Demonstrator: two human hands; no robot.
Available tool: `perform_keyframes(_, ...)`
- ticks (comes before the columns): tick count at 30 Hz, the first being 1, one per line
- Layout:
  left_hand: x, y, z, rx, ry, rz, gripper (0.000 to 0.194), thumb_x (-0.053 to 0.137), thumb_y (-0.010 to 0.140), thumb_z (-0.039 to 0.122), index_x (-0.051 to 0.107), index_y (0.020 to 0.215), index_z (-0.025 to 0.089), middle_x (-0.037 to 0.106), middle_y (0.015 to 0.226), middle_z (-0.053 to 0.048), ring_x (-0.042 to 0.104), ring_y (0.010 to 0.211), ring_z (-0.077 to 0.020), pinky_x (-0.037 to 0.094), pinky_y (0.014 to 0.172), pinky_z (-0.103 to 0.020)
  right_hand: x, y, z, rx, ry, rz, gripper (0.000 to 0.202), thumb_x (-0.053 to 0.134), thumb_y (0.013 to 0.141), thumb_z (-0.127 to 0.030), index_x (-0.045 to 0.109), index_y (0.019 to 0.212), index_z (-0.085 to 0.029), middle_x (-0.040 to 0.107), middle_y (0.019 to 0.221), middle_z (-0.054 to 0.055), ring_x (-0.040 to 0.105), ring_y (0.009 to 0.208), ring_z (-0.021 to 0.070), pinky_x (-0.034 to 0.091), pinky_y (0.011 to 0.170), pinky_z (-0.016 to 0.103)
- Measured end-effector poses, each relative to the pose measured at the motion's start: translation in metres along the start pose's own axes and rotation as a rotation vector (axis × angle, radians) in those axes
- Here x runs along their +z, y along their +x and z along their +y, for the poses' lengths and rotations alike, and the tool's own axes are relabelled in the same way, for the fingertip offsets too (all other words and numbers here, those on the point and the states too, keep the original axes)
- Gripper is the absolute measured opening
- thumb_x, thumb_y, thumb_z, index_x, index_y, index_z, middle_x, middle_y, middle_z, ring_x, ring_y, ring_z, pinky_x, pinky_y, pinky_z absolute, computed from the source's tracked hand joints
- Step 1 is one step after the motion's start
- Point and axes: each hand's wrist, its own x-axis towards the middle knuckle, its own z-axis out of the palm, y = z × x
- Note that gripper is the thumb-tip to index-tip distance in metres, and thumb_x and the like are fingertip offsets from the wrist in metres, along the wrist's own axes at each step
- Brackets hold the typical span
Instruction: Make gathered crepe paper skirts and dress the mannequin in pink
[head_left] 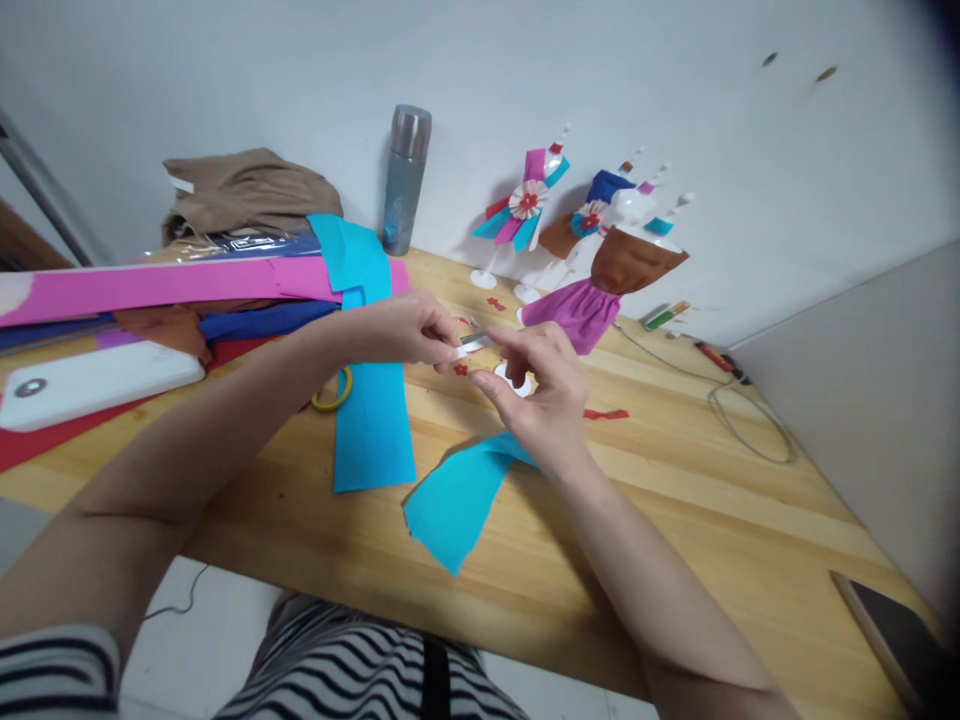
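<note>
- Watching from the head view, I see both bare hands raised over the wooden table (675,560), close together; the left hand (405,330) has its thumb and fingertips closed on a small white piece (469,350), with a slim metallic item (475,338) lying against it.
- The white piece sits between the two hands; the right hand (553,395) has its forefinger at the near end of the metallic item, its thumb apart and lower.
- Below the left hand lies a long turquoise strip (373,430); a yellow ring (332,402) is just beside its left edge; another turquoise piece (450,505) spreads below the right hand, partly hidden by it.
- A white disc (516,378) shows behind the right fingers; a small red cutout (460,370) lies just under the fingertips; a red scrap (615,414) is right of the right hand.
- Beyond the left hand, a bottle (406,185) stands near the wall; left of it, brown cloth (247,190) is heaped; beyond the right hand stand several decorated ornaments (531,200).
</note>
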Motion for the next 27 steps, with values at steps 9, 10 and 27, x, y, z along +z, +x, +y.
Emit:
perform_keyframes(9,0.009,-0.001,0.011,0.033,-0.03,-0.023,0.018,0.057,0.071,0.019,0.069,0.06,0.013,0.051,0.048,0.004,0.035,0.046,-0.005,0.023,0.046,-0.019,0.001,-0.001,-0.005,-0.023,-0.04,-0.013,0.009,0.064,0.086,-0.023,0.07,0.079,-0.023,0.053,0.073,0.001,0.048,0.062,0.0123,0.041,0.052,0.027)
perform_keyframes(10,0.008,-0.001,0.011,0.025,-0.026,0.002,0.017,0.057,0.071,0.018,0.07,0.061,0.013,0.051,0.048,0.004,0.035,0.046,-0.005,0.024,0.047,-0.02,0.001,-0.001,-0.005,-0.024,-0.035,-0.006,0.009,0.064,0.086,-0.023,0.069,0.079,-0.023,0.053,0.072,0.001,0.048,0.062,0.0123,0.042,0.053,0.028)
perform_keyframes(27,0.003,-0.002,0.013,-0.097,-0.271,-0.075,0.011,0.065,0.071,0.02,0.073,0.068,0.013,0.061,0.055,0.0,0.042,0.045,-0.0055,0.027,0.042,-0.018,-0.011,0.009,0.007,-0.215,-0.211,-0.005,0.009,0.06,0.089,-0.024,0.067,0.083,-0.026,0.053,0.072,0.003,0.052,0.064,0.0155,0.042,0.052,0.03)
